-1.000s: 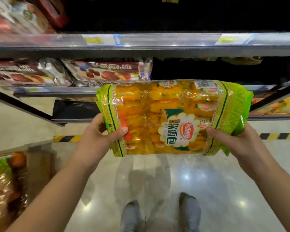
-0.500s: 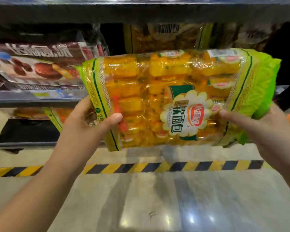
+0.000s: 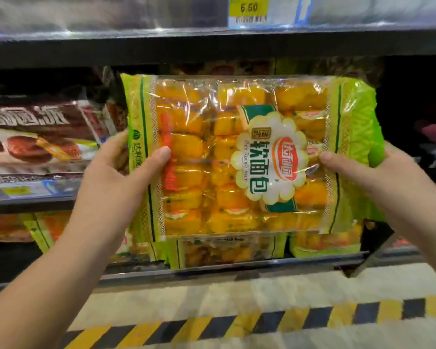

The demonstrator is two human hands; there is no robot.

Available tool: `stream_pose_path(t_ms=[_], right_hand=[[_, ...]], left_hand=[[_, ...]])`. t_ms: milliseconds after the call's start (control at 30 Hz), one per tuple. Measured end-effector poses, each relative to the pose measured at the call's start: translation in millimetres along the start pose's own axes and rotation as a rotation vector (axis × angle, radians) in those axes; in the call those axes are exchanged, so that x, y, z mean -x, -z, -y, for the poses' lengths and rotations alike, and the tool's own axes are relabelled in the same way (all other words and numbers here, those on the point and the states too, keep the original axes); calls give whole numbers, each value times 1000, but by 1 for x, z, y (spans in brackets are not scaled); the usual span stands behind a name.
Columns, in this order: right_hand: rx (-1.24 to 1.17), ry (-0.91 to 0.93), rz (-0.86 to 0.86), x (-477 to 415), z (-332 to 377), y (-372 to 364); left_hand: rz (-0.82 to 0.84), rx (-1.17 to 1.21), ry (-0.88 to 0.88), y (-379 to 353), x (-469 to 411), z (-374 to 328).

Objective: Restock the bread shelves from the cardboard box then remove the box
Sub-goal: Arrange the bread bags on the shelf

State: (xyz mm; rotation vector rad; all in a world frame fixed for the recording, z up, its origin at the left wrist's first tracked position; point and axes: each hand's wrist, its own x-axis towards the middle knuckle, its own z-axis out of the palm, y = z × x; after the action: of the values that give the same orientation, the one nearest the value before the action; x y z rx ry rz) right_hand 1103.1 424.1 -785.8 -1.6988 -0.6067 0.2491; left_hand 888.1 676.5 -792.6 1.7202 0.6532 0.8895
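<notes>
The bread bag [image 3: 237, 157] was a wide clear packet with bright green ends, each trimmed with a dark green line and a patterned band. Rows of small orange-yellow wrapped rolls showed through the film. A white flower-shaped label with a red oval logo and green Chinese characters sat right of its middle. The bag faced the camera, upright and nearly level. It was held in the air before the opening of the middle shelf [image 3: 30, 202], its top just under the front edge of the upper shelf [image 3: 161, 46]. Whether its back touched the stock behind could not be told.

Both forearms reached up from the lower corners of the view. The left hand [image 3: 116, 172] gripped the bag's left green end with the thumb laid across the front. The right hand [image 3: 378, 177] gripped the right end the same way. On each hand the fingers were clamped on the bag, the thumb in front and the others hidden behind the packet.

Brown packets [image 3: 35, 137] lay on the middle shelf just left of the bag. More green bags [image 3: 227, 250] lay on the lower shelf beneath it. A yellow price tag [image 3: 248, 8] reading 6.60 sat on the upper shelf's front edge, and black-and-yellow striped tape [image 3: 237, 321] ran across the floor.
</notes>
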Motion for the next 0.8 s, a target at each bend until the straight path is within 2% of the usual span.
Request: stream_pose_path(t_ms=[133, 267, 433, 533, 633, 800], right_hand=[[4, -73, 14, -20, 13, 4], [-10, -56, 11, -41, 26, 4], [15, -105, -16, -77, 36, -3], [44, -154, -18, -93, 35, -6], [38, -204, -62, -110, 31, -12], [-48, -249, -86, -178, -21, 4]], left_hand=[[2, -7, 44, -9, -18, -12], [10, -78, 23, -17, -40, -28], [78, -221, 135, -19, -72, -46], [35, -266, 218, -23, -82, -47], [-7, -187, 282, -27, -97, -39], [-83, -48, 265, -37, -120, -16]])
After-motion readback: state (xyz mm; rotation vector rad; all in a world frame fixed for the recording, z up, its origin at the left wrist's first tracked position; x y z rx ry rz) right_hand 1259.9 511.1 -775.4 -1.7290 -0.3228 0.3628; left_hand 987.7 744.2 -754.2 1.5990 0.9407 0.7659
